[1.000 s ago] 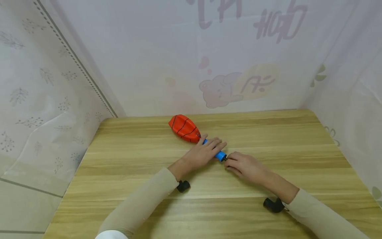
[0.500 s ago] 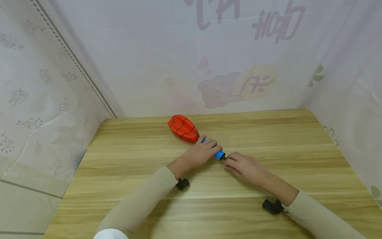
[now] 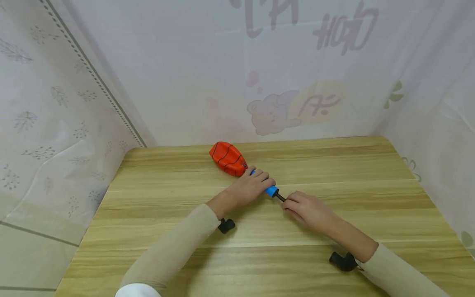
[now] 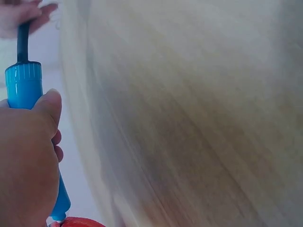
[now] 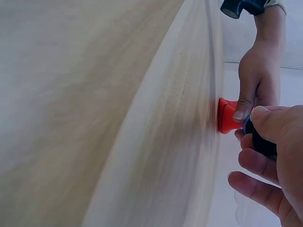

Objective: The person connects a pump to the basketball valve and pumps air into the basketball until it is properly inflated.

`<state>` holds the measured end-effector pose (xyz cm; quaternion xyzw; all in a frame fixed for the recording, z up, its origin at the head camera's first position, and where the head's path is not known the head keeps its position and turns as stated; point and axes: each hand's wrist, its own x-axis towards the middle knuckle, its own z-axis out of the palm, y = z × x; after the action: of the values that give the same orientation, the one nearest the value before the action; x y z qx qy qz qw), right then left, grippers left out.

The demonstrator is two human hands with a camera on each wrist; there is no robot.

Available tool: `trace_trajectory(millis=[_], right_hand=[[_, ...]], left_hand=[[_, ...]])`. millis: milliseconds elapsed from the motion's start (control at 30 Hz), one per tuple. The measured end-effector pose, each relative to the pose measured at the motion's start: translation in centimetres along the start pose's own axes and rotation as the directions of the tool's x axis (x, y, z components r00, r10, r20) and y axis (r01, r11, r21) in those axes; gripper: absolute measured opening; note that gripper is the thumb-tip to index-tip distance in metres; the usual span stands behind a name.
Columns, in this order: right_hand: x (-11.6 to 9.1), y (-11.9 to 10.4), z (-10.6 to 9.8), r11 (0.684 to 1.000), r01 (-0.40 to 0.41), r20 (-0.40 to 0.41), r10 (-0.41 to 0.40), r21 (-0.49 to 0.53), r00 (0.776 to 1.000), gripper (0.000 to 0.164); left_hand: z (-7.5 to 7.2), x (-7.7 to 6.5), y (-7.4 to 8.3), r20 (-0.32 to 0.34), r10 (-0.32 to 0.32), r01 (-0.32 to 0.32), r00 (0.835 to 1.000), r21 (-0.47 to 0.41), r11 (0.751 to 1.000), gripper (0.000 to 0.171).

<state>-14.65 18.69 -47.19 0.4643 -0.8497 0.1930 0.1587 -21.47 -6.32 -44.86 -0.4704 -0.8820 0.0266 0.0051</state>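
Over the wood-grain table (image 3: 167, 177), left hand (image 3: 245, 190) is gripping the blue plastic cylindrical pump (image 3: 272, 191); its long axis is running rightward from the creased red black-lined ball (image 3: 227, 159) to the right hand (image 3: 311, 211), clasping the black rounded handle (image 5: 262, 145).

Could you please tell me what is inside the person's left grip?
The left grip holds a blue pump barrel. Both ends show, one with a black rod emerging; the middle is covered.
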Motion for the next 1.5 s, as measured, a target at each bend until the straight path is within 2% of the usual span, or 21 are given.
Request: trace_trajectory(millis=[167,367,600,767,967,1267,1433,1500], right_hand=[[-1.4,-0.2,-1.0,0.999,0.041,-0.041,-0.041,0.017,0.998,0.005],[-3.0,-0.7,-2.0,0.999,0.051,-0.043,-0.05,0.014,0.998,0.03],[-4.3,-1.5,-3.4,0.998,0.056,-0.043,-0.057,-0.023,0.997,0.041],[-4.6,-1.7,-3.9,0.997,0.07,-0.053,-0.072,-0.032,0.996,0.04],[-4.2,-1.5,-4.4,0.998,0.064,-0.019,-0.064,-0.031,0.998,0.042],[-2.3,-0.2,-4.2,0.989,0.128,0.028,-0.126,-0.073,0.992,0.045],[-1.1,0.4,-3.7,0.991,0.113,0.084,-0.108,-0.068,0.991,0.006],[-0.5,0.7,-3.5,0.992,0.105,0.109,-0.096,-0.074,0.989,0.017]], left_hand=[[0.2,-0.1,-0.4,-0.038,-0.002,0.002,0.999,-0.014,1.0,0.024],[0.3,-0.2,-0.5,-0.038,0.003,-0.004,0.999,-0.023,1.0,0.024],[0.2,0.0,-0.5,-0.039,0.004,-0.005,0.999,-0.04,0.999,0.026],[-0.1,-0.2,-0.3,-0.024,-0.01,0.009,1.0,-0.041,0.999,0.026],[-0.1,0.0,0.3,-0.014,-0.037,0.037,0.999,-0.034,0.999,0.026],[-0.2,0.4,0.9,-0.011,-0.064,0.064,0.998,-0.026,0.998,0.027],[-0.2,0.5,1.0,-0.003,-0.078,0.078,0.997,-0.029,0.997,0.028],[-0.2,0.5,1.0,-0.006,-0.085,0.085,0.996,-0.026,0.996,0.028]])
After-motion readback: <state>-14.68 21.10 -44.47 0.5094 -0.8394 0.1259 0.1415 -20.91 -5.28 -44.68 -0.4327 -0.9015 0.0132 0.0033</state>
